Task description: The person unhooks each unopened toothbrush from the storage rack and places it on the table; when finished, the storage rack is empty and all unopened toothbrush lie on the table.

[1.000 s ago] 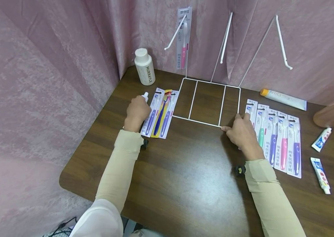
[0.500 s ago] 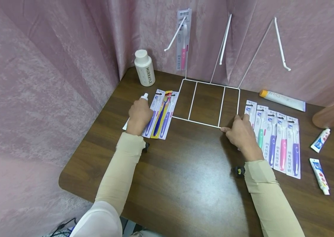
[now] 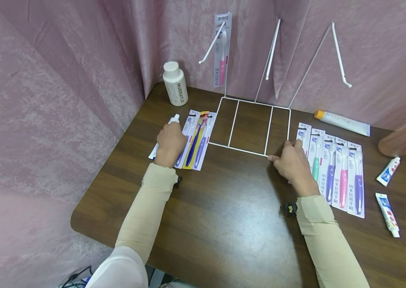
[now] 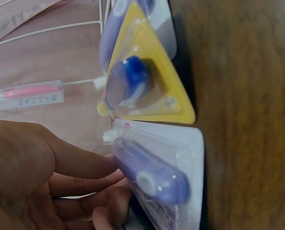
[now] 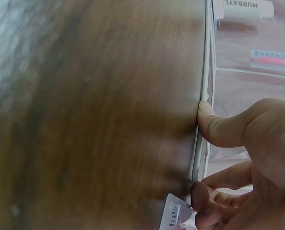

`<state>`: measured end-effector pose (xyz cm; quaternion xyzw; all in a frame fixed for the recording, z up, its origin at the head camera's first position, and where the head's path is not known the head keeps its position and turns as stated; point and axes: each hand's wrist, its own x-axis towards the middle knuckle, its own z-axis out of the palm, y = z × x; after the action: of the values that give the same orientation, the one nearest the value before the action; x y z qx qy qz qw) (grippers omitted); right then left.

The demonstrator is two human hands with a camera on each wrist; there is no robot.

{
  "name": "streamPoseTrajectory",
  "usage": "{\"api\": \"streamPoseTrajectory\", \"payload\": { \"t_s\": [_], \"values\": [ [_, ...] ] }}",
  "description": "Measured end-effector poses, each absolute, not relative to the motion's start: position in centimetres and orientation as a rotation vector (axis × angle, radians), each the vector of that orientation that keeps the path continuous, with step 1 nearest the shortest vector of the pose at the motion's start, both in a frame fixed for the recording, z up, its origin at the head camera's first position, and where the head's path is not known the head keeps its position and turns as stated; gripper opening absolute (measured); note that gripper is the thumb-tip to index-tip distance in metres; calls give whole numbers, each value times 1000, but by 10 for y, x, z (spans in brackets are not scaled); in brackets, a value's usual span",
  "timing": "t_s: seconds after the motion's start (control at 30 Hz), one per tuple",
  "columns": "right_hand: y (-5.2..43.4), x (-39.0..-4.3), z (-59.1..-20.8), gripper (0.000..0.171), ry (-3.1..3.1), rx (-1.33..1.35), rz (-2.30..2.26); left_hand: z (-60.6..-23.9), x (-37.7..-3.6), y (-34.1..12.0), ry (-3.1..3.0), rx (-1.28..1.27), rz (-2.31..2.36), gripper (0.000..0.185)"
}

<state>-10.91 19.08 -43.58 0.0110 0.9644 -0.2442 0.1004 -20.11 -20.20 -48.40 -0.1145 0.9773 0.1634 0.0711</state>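
Toothbrush packs dominate a dark wooden surface (image 3: 224, 224), and only one pink toothbrush pack (image 3: 222, 50) hangs on the white wire display rack (image 3: 253, 124); its other two hooks are bare. From the left: a white bottle (image 3: 175, 83) stands capped, contents unseen. The left hand (image 3: 170, 142) curls its grip onto three packs (image 3: 197, 138), fingers pinching the nearest pack's edge. The right hand (image 3: 292, 163) pinches the rack's front corner beside five packs (image 3: 334, 170). Toothpaste tubes (image 3: 388, 214) lie far right.
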Motion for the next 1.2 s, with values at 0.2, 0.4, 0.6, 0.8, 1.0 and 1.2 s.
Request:
{"api": "streamPoseTrajectory", "payload": {
  "t_s": [0.2,0.4,0.6,0.8,1.0,1.2],
  "values": [
    [200,-117,-455,93,2868,27,-733,-486,-200,-201,2956,-326,468,34],
    [198,-117,-450,91,2852,48,-728,-440,-185,-188,2949,-303,570,25],
    [202,-119,-456,90,2878,34,-725,-389,-193,-168,3038,-123,945,29],
    [207,-124,-474,76,2921,0,-741,-366,-234,-142,3028,34,1394,42],
    [206,-123,-476,83,2933,14,-741,-346,-267,-115,3042,-2,1507,37],
    [210,-126,-482,79,2968,10,-729,-338,-281,-100,2981,-51,1701,27]
  ]
}}
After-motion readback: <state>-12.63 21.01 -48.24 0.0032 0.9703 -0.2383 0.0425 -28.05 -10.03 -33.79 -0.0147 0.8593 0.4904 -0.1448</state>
